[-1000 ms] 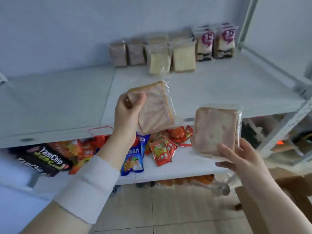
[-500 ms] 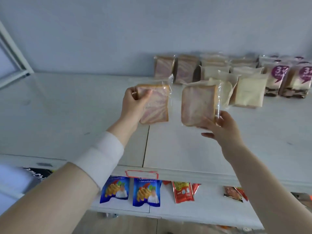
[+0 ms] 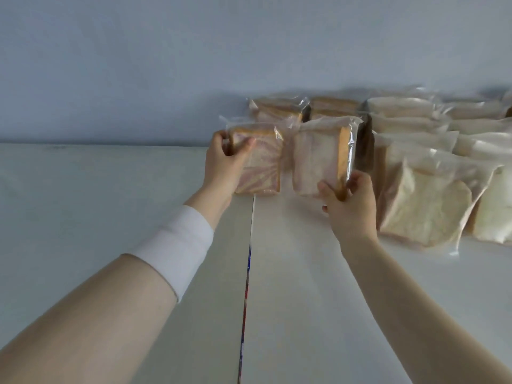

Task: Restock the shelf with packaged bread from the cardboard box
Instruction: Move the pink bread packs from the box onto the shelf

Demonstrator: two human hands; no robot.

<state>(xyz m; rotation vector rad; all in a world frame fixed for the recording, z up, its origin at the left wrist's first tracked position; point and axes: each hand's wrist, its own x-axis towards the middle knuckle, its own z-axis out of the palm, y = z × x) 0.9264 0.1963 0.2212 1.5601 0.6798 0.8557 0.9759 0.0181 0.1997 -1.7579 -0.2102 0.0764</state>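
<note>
You are in the placing step, with a packet of bread in each hand, both up at the back part of the shelf (image 3: 304,286).

Your left grip (image 3: 225,167) is curled round the upper left corner of the left pack (image 3: 261,169), a pink-marbled slice in clear wrap, with the thumb across its face and the fingers behind it. The pack stands upright with its face towards you, and its lower edge is at or just above the shelf; which of the two I cannot tell.

Your right grip (image 3: 350,209) pinches the right pack (image 3: 315,159) at its lower right corner, fingers closed on the crust edge. This pack is upright too, turned a little so its side shows.

Both packs sit just in front of the back row (image 3: 279,109) of similar marbled packs against the wall (image 3: 138,65). The right pack is close beside the pale packs (image 3: 424,209), which lean in rows to the right. The cardboard box is out of view.

My judgement is that the next move is to seat both packs down and back, so they stand against the row behind, and then let go. The thin wrap looks slippery and the slices are narrow at the base, so they could tip forward when released; ease your fingers off only once each one leans on its neighbour. Keep the right pack from pushing over the leaning pale ones.
</note>
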